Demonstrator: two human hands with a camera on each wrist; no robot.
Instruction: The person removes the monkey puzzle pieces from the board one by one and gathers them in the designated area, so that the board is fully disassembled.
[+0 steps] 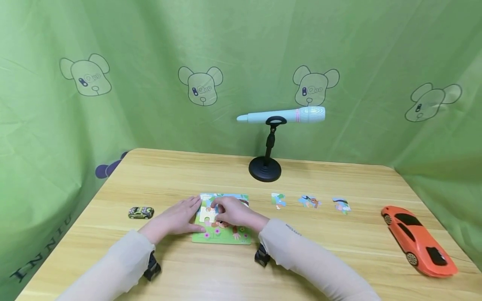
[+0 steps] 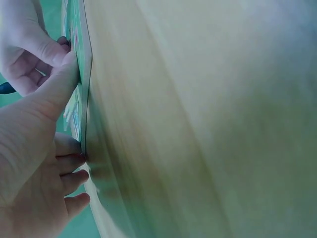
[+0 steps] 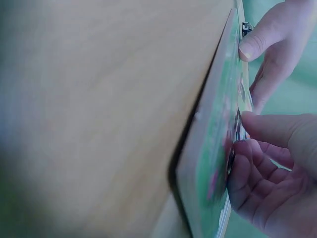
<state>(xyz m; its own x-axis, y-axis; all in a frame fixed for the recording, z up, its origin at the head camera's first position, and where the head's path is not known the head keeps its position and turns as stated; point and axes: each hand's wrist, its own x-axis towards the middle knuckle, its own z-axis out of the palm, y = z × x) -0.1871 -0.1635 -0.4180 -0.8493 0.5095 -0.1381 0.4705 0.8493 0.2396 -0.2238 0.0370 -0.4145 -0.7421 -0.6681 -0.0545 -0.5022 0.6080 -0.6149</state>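
Note:
A jigsaw puzzle board (image 1: pixel 222 239) with a green, flowered lower edge lies on the table in front of me, partly hidden by both hands. Part of its left side shows a pale, bare patch (image 1: pixel 205 214). My left hand (image 1: pixel 180 215) rests with extended fingers on the board's left edge, thumb at the lower left. Over the middle of the board, my right hand (image 1: pixel 233 212) has its thumb and curled fingers pinching a puzzle piece (image 3: pixel 238 126), mostly hidden by the fingers. The right wrist view shows those fingertips right at the board's surface.
Three loose puzzle pieces, including a middle one (image 1: pixel 310 201), lie in a row right of the board. A small toy car (image 1: pixel 141 212) stands at left, a larger orange toy car (image 1: pixel 419 240) at right. Behind is a toy microphone (image 1: pixel 280 116) on a black stand (image 1: pixel 265 169).

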